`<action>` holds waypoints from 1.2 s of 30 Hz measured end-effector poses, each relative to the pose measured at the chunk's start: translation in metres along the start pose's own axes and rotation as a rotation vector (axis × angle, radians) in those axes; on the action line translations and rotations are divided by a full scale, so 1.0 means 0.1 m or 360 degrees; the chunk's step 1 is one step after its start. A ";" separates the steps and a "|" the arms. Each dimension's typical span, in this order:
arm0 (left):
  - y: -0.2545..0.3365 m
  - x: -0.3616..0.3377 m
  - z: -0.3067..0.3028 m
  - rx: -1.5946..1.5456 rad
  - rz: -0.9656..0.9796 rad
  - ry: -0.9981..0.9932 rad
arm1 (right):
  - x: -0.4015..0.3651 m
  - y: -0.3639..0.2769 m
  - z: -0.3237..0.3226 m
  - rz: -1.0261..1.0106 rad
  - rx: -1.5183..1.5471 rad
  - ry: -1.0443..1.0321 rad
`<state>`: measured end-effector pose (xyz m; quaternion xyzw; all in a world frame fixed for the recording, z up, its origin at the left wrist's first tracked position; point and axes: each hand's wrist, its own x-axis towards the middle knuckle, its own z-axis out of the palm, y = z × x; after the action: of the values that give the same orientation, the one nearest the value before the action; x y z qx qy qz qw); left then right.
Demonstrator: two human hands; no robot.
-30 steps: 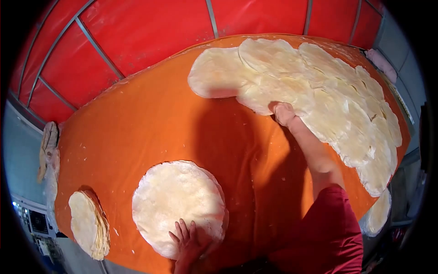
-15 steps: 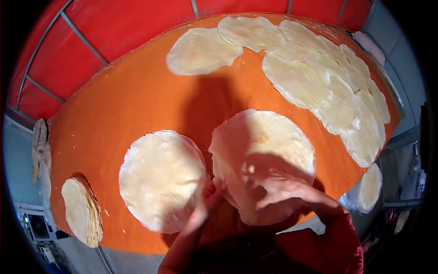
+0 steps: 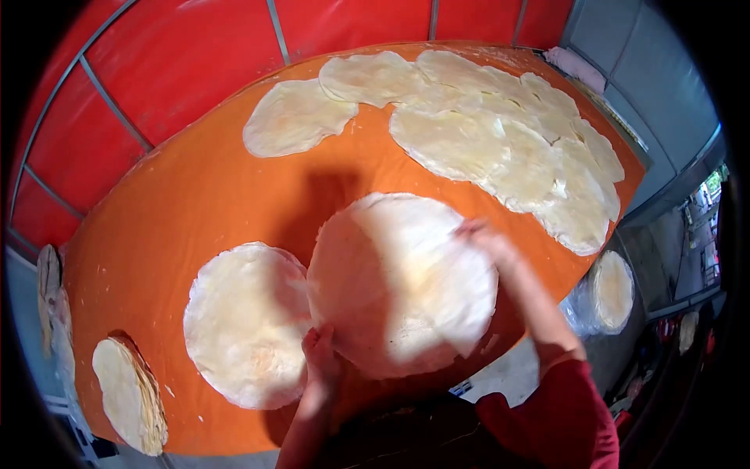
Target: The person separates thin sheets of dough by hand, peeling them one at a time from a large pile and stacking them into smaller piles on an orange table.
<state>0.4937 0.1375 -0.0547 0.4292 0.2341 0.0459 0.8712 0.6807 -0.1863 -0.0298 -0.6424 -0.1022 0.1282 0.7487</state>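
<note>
A large round flatbread sheet [image 3: 402, 285] is in front of me, a little blurred, with a shadow across its left part. My right hand [image 3: 486, 238] grips its upper right edge. At its lower left edge, my left hand [image 3: 319, 352] pinches the rim with closed fingers. Another round sheet [image 3: 246, 324] lies flat on the orange cloth [image 3: 187, 195], just left of my left hand.
Overlapping sheets [image 3: 508, 148] spread over the far right of the cloth, with a single one [image 3: 297, 117] at their left end. A folded stack [image 3: 129, 395] rests at the near left. Bagged rounds [image 3: 612, 291] sit beyond the right edge.
My right hand has moved up and right, from over the sheet to its upper right edge. The sheet has shifted. The whole view has also turned, moving the far sheets left and down.
</note>
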 end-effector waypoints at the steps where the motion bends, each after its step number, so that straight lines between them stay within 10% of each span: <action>1: -0.15 0.08 -0.17 0.0026 0.0034 -0.0001 | 0.12 -0.36 -0.44 0.0146 -0.0655 0.0115; 3: -0.34 0.16 -0.38 0.0118 0.0107 0.0029 | 0.33 -1.16 -0.97 0.0156 -0.1737 0.0362; 6: -0.38 0.19 -0.38 0.0189 0.0117 0.0059 | 0.27 -2.23 -0.99 -0.0083 -0.1245 0.0495; 10: -0.30 0.10 -0.33 -0.0073 -0.0075 -0.0138 | 0.40 -2.66 -0.19 -0.0438 -0.2639 0.0312; 16: -0.20 0.07 -0.45 0.0289 0.0002 -0.0110 | -0.20 -1.63 1.59 -0.0501 -0.3139 -0.0149; 17: -0.18 0.07 -0.45 0.0397 0.0060 -0.0101 | -0.26 -1.08 1.63 -0.0654 -0.2608 -0.0262; 19: -0.23 0.11 -0.45 -0.0002 -0.0140 -0.0165 | -0.53 -0.50 2.02 -0.0546 -0.2722 -0.1015; 24: -0.07 0.09 -0.29 -0.0181 -0.0272 -0.0109 | -0.96 0.20 2.43 -0.0805 -0.2715 -0.0801; 27: 0.23 0.04 0.03 0.0020 -0.0275 0.0011 | -1.11 0.02 2.52 -0.0275 -0.2665 -0.1085; 32: 0.05 0.48 0.05 0.1391 0.0474 -0.0105 | -1.53 0.06 2.43 -0.0319 -0.2247 -0.0284; 36: 0.74 0.44 0.36 0.0806 0.0758 -0.0412 | -1.64 0.29 2.03 -0.0775 -0.2118 0.0189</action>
<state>0.5579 0.1701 0.0043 0.6758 0.0193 0.1333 0.7247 0.4592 -0.0454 -0.0258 -0.9281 -0.2584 -0.1675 0.2093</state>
